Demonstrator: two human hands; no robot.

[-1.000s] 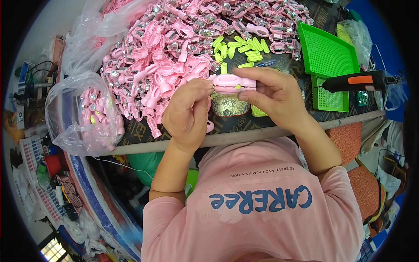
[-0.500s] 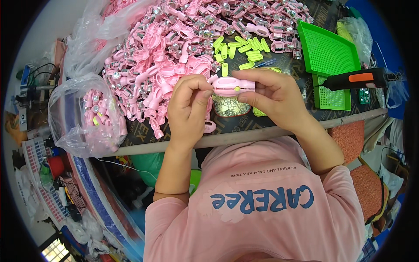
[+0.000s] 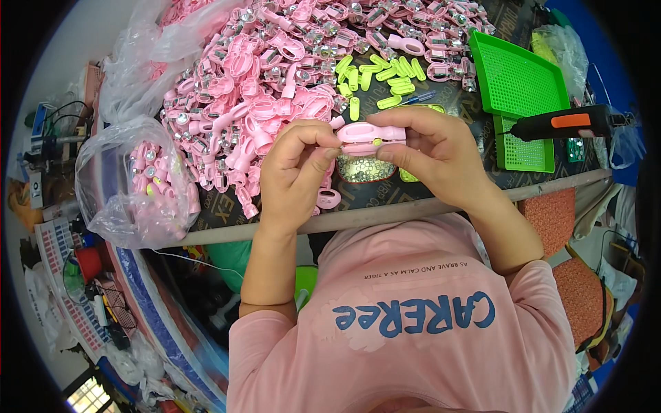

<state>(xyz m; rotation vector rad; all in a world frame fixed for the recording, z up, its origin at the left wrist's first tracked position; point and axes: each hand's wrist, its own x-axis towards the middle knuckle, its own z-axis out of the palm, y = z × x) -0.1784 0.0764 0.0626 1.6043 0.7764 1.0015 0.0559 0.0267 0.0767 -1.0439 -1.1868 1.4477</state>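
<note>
Between both hands, above the table's near edge, is a pink plastic casing (image 3: 365, 135) with a gap along its side and a small yellow-green piece in the gap. My left hand (image 3: 303, 168) pinches its left end between thumb and fingers. Gripping the right end is my right hand (image 3: 430, 155), thumb below and fingers above. Right under the casing lies a container of small shiny metal pieces (image 3: 363, 170). Several yellow-green plastic parts (image 3: 403, 88) are scattered just beyond the hands. The casing's two ends are partly hidden by my fingers.
A large heap of pink casing parts (image 3: 241, 89) covers the table's left and far side. At left sits a clear bag (image 3: 103, 186) with pink pieces. On the right are green perforated trays (image 3: 513, 76) and a black-orange electric screwdriver (image 3: 564, 124). A blue-handled tool (image 3: 420, 98) lies beyond my right hand.
The casing has shifted very slightly right, and its side gap faces up a little differently. My left hand has moved slightly with it; both hands keep their hold.
</note>
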